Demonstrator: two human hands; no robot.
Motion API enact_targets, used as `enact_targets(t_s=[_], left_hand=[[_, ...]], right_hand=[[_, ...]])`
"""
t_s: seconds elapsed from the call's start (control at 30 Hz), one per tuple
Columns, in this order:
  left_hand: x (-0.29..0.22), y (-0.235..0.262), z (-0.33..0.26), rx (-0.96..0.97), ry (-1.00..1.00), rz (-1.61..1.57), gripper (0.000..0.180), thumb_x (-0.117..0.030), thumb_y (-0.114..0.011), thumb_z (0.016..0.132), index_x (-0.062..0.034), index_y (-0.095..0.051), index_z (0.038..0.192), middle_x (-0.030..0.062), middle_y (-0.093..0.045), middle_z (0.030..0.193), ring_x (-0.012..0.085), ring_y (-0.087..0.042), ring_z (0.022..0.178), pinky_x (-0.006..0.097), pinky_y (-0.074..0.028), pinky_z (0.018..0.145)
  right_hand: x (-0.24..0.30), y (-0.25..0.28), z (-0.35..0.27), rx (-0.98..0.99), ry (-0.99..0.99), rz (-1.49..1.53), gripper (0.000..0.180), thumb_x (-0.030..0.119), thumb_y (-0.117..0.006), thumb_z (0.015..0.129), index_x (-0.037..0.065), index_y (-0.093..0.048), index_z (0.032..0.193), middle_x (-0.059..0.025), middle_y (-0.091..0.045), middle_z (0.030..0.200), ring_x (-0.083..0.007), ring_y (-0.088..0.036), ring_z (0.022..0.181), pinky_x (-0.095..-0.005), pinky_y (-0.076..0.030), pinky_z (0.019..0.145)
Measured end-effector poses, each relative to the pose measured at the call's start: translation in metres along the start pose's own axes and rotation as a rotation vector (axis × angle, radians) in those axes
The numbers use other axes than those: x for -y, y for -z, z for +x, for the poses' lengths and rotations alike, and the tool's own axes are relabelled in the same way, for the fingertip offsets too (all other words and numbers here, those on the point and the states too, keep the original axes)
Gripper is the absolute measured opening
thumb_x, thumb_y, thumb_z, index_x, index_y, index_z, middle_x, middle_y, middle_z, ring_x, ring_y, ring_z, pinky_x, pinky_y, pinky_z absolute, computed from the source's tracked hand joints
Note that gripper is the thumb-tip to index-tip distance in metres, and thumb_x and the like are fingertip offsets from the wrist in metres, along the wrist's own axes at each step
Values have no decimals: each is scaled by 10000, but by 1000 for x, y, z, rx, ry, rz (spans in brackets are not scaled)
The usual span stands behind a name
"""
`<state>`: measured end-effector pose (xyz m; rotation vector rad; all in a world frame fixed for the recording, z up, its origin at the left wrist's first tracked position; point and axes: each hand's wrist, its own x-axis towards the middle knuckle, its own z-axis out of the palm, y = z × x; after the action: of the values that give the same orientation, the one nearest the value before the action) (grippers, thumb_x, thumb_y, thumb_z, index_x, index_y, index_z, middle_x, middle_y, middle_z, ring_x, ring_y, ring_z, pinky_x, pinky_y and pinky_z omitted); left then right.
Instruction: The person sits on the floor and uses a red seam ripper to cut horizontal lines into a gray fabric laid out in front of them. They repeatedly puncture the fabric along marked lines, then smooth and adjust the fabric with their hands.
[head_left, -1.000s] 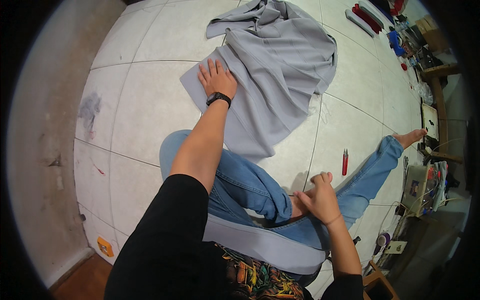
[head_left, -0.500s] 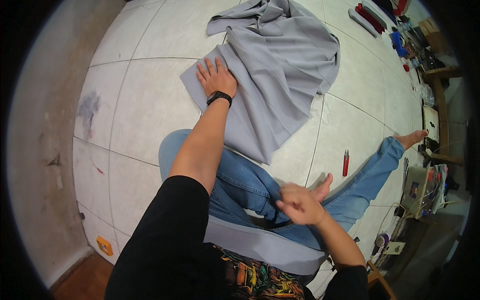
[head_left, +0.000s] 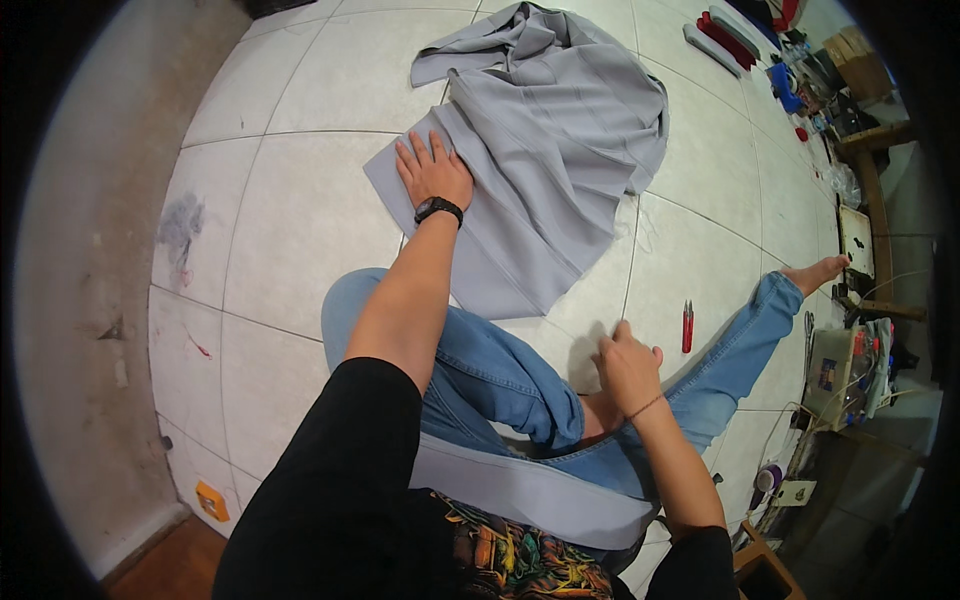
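I sit on a tiled floor in blue jeans [head_left: 480, 365]. A large grey cloth [head_left: 560, 150] lies spread and partly crumpled ahead of me. My left hand [head_left: 432, 170], with a black watch on the wrist, presses flat on the cloth's near left corner, fingers apart. My right hand [head_left: 625, 365] rests low by my bent knee, just below the cloth's lower edge, fingers loosely bent with nothing seen in them. Small red snips [head_left: 687, 325] lie on the tile just right of that hand. A grey cloth strip [head_left: 530, 490] lies across my lap.
My right leg stretches out to the bare foot [head_left: 815, 272] at the right. Cluttered boxes, tools and a wooden frame [head_left: 870, 150] line the right side. Red and grey items [head_left: 725, 40] lie at the top right. A wall [head_left: 90, 300] runs along the left.
My right hand has left my lap and moved forward to the floor near the cloth's lower edge. My left hand stays flat on the cloth.
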<state>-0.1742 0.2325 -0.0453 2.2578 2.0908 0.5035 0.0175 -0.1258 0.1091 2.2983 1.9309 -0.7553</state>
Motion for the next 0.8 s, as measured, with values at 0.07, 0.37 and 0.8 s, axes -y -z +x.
enact_targets(t_s=[0.07,0.37,0.8], left_hand=[[-2,1,-2,36,0,12,657,-400,-444,1113,-100,-384,1695,219,-257,1786,457,-146,1658,551,-83,1347],[-3,3,0,81,11,0,664,-396,-412,1126,-86,-345,1709,225,-226,1795,444,-113,1669,545,-60,1349],[-8,3,-5,70,59,1,719,-450,-423,1105,-90,-319,1719,273,-174,1795,478,-93,1665,579,-50,1338]], right_hand=[[16,5,23,-64,212,428,180,154,-704,1014,2,-620,966,-196,-665,1188,-402,-662,1042,-480,-508,1046],[16,-11,-37,-153,300,772,205,55,-627,1029,-5,-569,842,-128,-614,775,-321,-633,744,-421,-554,906],[1,4,-28,-288,-48,-52,269,222,-816,945,7,-662,891,-176,-696,1046,-375,-697,799,-445,-544,795]])
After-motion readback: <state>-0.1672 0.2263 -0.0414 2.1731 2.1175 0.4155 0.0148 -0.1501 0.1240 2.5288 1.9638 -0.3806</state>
